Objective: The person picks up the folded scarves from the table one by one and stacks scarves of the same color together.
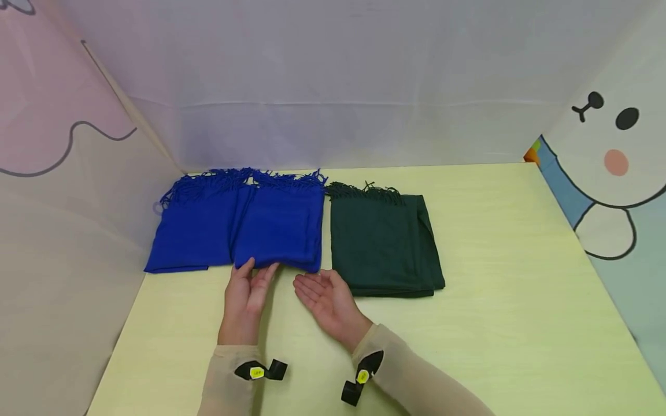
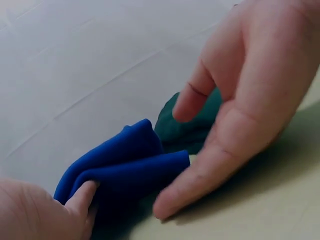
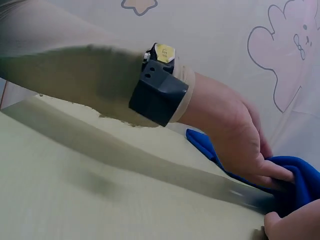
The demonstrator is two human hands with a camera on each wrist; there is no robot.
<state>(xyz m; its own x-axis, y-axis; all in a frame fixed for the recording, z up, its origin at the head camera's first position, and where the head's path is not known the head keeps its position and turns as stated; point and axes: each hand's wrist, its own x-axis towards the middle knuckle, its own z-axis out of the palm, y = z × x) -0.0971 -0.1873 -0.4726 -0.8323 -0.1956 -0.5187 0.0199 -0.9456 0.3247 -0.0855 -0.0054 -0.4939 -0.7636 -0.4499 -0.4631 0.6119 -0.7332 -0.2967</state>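
Note:
A blue fringed scarf [image 1: 200, 231] lies folded on the table, its fringe toward the back wall and a raised fold across its middle. At its front edge, my left hand [image 1: 244, 309] grips the cloth, thumb on top and fingers underneath. The left wrist view shows the left thumb [image 2: 82, 200] pressed on the layered blue cloth [image 2: 125, 165]. My right hand [image 1: 333, 306] is open, palm turned up, its fingertips close to the scarf's front right corner. In the right wrist view the left hand [image 3: 227, 130] reaches into the blue cloth [image 3: 305, 180].
Right of the blue scarf lies a folded dark green fringed scarf [image 1: 372, 242], close to the right hand. The pale yellow table [image 1: 510, 277] meets a whitish cloth wall [image 1: 354, 127] behind. Printed cloth panels [image 1: 614, 167] stand at both sides.

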